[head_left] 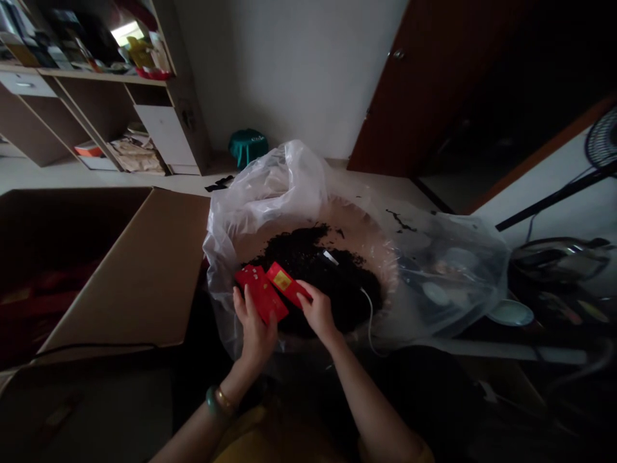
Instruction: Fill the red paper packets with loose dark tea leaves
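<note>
My left hand (255, 325) is closed around a flat red packet (264, 297) with small pale marks on its face. Pinched in my right hand (317, 312) is a narrower red packet (288, 283) with a yellow label, its far end close to the first one. Both are held over a heap of dark, loose, crumbly material (303, 247) that lies on a round tan surface (347, 225) lined with clear plastic. On the heap rests a small dark object with a white strip (330, 258), and a white cord (370, 308) runs near it.
Left of me stands an open cardboard box (130, 270) with dark red contents. Clear plastic sheeting (289, 180) bunches around the round surface. Dishes and a glass lid (559, 257) sit at right, near a fan (602, 138). A green-covered bin (248, 148) stands by the wall.
</note>
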`<state>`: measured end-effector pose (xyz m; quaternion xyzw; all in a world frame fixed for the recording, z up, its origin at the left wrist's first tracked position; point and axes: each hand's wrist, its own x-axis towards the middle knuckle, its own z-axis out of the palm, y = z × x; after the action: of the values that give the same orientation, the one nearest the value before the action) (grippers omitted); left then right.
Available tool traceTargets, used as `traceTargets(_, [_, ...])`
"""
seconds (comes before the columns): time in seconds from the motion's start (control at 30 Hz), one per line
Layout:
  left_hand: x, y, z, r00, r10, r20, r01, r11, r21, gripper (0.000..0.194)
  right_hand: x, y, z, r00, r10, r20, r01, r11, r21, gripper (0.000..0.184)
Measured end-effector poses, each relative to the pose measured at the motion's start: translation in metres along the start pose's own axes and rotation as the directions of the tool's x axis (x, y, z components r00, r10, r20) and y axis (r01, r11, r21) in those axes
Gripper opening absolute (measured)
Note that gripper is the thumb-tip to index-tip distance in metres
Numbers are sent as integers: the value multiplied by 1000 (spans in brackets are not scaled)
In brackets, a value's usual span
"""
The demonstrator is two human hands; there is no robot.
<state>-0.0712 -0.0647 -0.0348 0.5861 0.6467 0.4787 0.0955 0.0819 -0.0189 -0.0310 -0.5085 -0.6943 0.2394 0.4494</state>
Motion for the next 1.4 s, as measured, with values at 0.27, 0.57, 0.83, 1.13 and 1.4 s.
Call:
traceTargets(0.27, [39, 21, 6, 854, 139, 502, -146, 989, -26, 22, 6, -1, -36, 984, -140, 107, 139, 990, 18, 40])
traceTargets(0.57, [12, 29, 37, 956, -113, 270, 178, 956, -231, 20, -24, 30, -16, 967, -197, -163, 176, 976, -131, 38])
traceTargets(0.83, [13, 33, 37, 951, -58, 304, 134, 963, -236, 20, -16, 27, -19, 963, -144, -227, 125, 987, -99, 38])
traceTargets(1.13, [25, 17, 19, 958, -56, 282, 121, 968, -219, 17, 0, 6, -3, 945, -178, -275, 168, 984, -61, 24])
traceTargets(1.4, [27, 4, 13, 966, -106, 235, 160, 961, -225, 18, 2, 4, 17, 944, -227, -241, 216, 974, -72, 22])
